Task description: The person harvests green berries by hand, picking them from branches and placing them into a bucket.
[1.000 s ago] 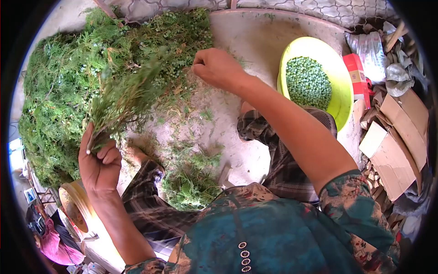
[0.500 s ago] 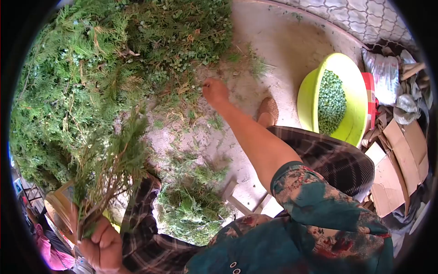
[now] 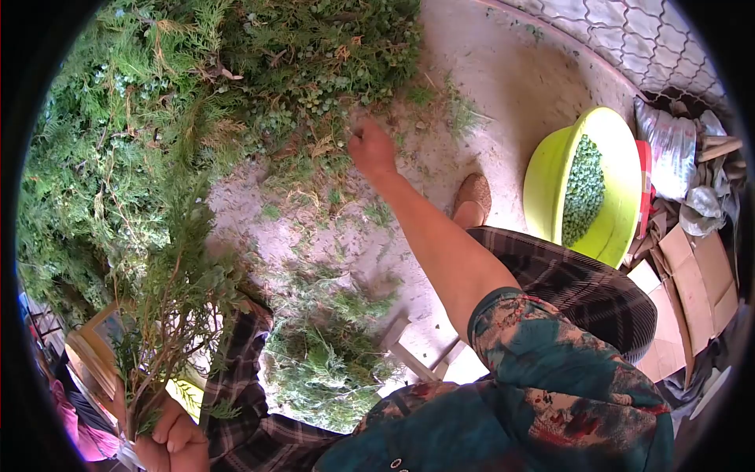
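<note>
At the lower left, my left hand (image 3: 174,442) is closed around the stems of a bunch of evergreen sprigs (image 3: 177,307), which fans upward from the fist. My right arm reaches out over the floor, and my right hand (image 3: 373,149) has its fingers curled together beside the lower edge of a big heap of cut evergreen branches (image 3: 149,149). Whatever the right fingers pinch is too small to make out. Small pale-green cones or berries dot the heap. To the right, a tilted yellow-green tub (image 3: 543,185) contains many similar small green cones (image 3: 583,193).
A smaller pile of sprigs (image 3: 326,354) lies between my legs, near a low wooden frame (image 3: 413,350). My shoe (image 3: 473,195) stands left of the tub. Flattened cardboard (image 3: 692,275) and plastic bags (image 3: 667,145) crowd the right side. Loose green bits litter the concrete floor (image 3: 472,71).
The view has shifted slightly. My left hand with its bunch sits a little lower, and the sprigs spread more openly. My right hand stays curled near the heap's edge.
</note>
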Action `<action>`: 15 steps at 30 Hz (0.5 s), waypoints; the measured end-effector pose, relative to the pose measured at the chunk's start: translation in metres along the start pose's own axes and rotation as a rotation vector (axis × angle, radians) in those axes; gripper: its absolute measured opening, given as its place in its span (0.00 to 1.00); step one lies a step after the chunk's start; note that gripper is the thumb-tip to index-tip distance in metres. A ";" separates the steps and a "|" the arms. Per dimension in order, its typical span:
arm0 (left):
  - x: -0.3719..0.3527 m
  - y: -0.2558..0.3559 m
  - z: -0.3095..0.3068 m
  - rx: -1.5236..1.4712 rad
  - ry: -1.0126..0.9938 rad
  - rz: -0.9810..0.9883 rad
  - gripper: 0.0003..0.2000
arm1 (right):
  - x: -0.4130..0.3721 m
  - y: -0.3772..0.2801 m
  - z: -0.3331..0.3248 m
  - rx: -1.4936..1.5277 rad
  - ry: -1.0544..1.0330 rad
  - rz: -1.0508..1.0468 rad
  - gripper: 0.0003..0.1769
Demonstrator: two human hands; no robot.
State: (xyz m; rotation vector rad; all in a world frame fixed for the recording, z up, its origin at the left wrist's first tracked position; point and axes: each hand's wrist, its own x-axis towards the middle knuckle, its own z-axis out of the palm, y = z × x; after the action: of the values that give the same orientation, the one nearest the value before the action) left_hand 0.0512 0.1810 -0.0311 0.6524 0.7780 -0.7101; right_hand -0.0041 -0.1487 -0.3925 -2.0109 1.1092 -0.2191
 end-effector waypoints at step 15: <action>-0.003 -0.003 0.001 -0.032 0.050 -0.022 0.09 | -0.024 -0.011 -0.008 0.829 -0.416 0.331 0.07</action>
State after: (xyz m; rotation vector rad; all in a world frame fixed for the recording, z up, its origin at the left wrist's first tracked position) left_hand 0.0479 0.1791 -0.0292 0.6350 0.8423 -0.7018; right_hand -0.0153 -0.1321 -0.3743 -1.0566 0.8623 -0.0600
